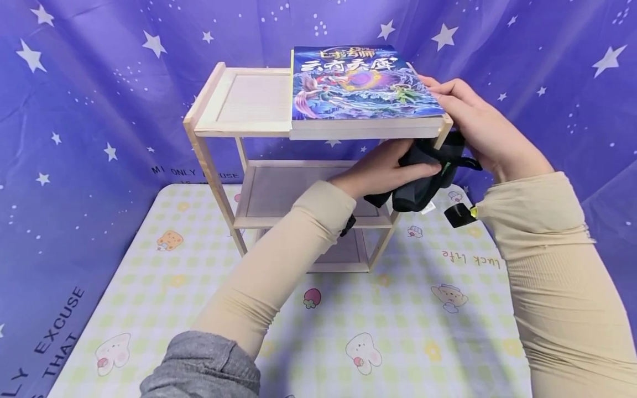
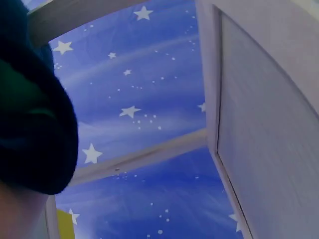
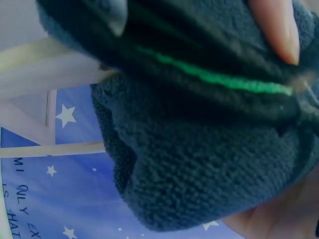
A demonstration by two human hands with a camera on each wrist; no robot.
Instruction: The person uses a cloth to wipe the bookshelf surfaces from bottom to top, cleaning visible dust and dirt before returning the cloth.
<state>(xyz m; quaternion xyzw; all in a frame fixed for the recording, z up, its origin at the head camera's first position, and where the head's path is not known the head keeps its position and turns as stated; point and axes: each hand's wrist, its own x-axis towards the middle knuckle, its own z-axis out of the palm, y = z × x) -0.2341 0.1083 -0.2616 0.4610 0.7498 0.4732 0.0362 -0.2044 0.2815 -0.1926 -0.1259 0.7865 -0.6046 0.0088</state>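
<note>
My left hand point(image 1: 383, 166) grips a dark, towel-textured cloth item point(image 1: 417, 185) with a strap and a bright green line point(image 3: 214, 79) along its fold. The item sits at the upper right front post point(image 1: 444, 131) of a wooden shelf point(image 1: 244, 102), with dark cloth on both sides of the post. My right hand point(image 1: 473, 121) is at the shelf's top right corner, fingers at the right edge of a blue illustrated book point(image 1: 368, 88) and palm near the cloth; its fingertips are partly hidden. In the left wrist view, dark cloth point(image 2: 40, 124) fills the left side.
The book lies flat on the top board, flush with its right end. Two lower boards point(image 1: 298, 190) sit beneath. A black tag point(image 1: 459, 215) hangs below my right wrist. The shelf stands on a checked tablecloth point(image 1: 219, 298) before a purple star-printed curtain point(image 1: 114, 83).
</note>
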